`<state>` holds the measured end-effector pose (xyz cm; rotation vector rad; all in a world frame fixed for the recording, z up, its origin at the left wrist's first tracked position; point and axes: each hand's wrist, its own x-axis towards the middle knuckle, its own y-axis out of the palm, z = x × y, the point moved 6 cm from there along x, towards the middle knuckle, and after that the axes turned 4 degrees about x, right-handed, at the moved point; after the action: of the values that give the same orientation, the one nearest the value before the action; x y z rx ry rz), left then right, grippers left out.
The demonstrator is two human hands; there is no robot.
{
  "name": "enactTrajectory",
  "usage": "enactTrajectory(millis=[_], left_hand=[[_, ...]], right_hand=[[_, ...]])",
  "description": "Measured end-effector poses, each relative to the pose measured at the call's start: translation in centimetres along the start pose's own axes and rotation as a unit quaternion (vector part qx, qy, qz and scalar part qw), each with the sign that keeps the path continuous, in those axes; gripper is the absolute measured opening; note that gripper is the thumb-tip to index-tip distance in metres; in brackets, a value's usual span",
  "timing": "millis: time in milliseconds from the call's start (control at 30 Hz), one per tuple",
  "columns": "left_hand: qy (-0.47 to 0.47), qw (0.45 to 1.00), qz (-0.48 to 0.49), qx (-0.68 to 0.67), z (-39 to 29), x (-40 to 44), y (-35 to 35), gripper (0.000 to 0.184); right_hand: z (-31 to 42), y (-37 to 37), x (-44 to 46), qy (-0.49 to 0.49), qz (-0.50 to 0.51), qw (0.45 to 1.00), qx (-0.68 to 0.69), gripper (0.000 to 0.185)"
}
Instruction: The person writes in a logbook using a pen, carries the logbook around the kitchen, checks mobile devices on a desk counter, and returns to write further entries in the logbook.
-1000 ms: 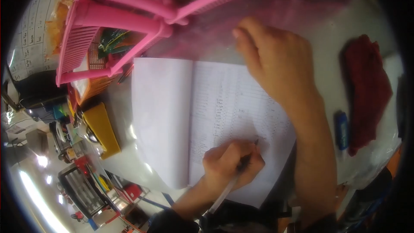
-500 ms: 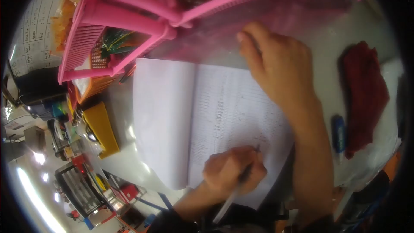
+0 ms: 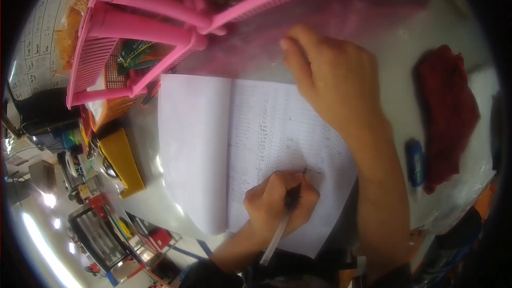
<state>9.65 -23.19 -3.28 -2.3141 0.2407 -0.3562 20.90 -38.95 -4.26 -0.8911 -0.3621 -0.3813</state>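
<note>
Closing around a pen (image 3: pixel 276 239), the left hand's (image 3: pixel 279 204) grip is snug, its low hold near the tip likely giving fine control over the printed page (image 3: pixel 253 122). The right hand (image 3: pixel 341 69) is loosely curled beyond the page's top edge; whether it holds anything, I cannot tell. Its forearm crosses the page's right side, perhaps weighing the paper down on the bench (image 3: pixel 397 48). Further right, a blue marker (image 3: pixel 415 162) lies beside a red cloth (image 3: pixel 448 117), clear of the pen.
</note>
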Motion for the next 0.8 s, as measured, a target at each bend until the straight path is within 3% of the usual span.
enactTrajectory(millis=[800], left_hand=[[0.006,1.0,0.022,-0.009,0.12,0.19,0.16,0.022]], right_hand=[[-0.02,0.06,-0.01,-0.002,-0.002,1.0,-0.009,0.018]])
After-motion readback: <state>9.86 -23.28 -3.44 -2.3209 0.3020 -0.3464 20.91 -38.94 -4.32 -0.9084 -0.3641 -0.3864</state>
